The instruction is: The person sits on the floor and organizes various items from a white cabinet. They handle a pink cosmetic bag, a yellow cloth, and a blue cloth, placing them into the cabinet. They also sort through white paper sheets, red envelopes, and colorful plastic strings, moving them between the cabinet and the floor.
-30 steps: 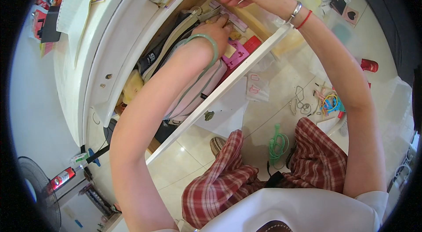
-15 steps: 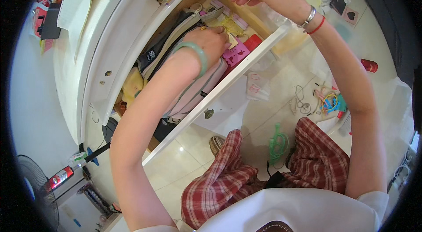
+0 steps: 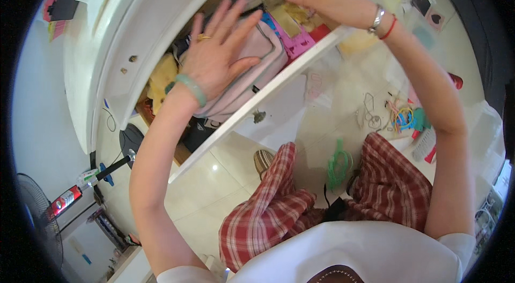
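In the open drawer (image 3: 252, 106) lies a pale pink fabric bag (image 3: 265, 47) with grey piping. My left hand (image 3: 212, 58), a ring on one finger and a green bangle at the wrist, spreads its fingers over the bag; whether it touches is unclear. My right hand (image 3: 332, 4) hovers above the drawer's far right corner, fingers loosely stretched, with nothing visible in it. Below and beside it are yellow packets (image 3: 289, 20), a bright pink cut-out piece (image 3: 296, 44) and a red item (image 3: 320, 32). Yellow cloth-like stuff (image 3: 163, 76) fills the drawer's left end.
A white cabinet (image 3: 139, 31) borders the drawer. On the tiled floor are a paper sheet (image 3: 281, 122), a green coiled cord (image 3: 338, 168), tangled coloured cords (image 3: 405, 119) and a red can (image 3: 456, 80). A fan (image 3: 35, 208) stands at lower left.
My left hand has drawn back from the drawer's contents toward the left, its fingers now spread. More of the pink bag shows, and it looks flatter. My right hand has barely moved.
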Tool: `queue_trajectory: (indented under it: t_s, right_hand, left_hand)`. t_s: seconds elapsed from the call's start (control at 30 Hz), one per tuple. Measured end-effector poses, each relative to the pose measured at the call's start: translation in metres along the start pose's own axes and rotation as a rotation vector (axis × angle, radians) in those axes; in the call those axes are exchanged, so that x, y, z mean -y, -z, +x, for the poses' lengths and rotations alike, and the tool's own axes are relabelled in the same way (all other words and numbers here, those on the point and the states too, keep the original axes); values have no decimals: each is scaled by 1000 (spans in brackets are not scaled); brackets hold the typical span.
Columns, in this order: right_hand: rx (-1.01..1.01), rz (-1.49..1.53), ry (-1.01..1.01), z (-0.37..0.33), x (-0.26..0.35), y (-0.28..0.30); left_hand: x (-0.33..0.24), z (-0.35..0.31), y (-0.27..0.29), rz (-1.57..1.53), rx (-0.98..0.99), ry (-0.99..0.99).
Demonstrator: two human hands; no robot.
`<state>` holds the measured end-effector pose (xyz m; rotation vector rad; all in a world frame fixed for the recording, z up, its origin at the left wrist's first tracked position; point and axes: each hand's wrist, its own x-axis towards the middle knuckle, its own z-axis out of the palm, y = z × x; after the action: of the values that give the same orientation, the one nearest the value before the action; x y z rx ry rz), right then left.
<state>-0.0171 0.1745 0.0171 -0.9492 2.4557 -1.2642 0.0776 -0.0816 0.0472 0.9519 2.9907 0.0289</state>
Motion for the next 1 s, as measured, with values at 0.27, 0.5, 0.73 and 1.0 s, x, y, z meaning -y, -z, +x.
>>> queue_trajectory:
  t_s: [0.27, 0.5, 0.73, 1.0]
  right_hand:
    - [-241, 361, -184, -102, 20, 45]
    - [-17, 167, -765, -246, -83, -53]
    - [125, -498, -831, -337, -112, -111]
    - [25, -21, -818, -355, -133, -108]
  left_hand:
    - [14, -70, -29, 106, 58, 116]
    - [2, -62, -26, -5, -59, 150]
    - [-83, -95, 21, -285, -265, 124]
    - [-142, -67, -33, -798, -38, -24]
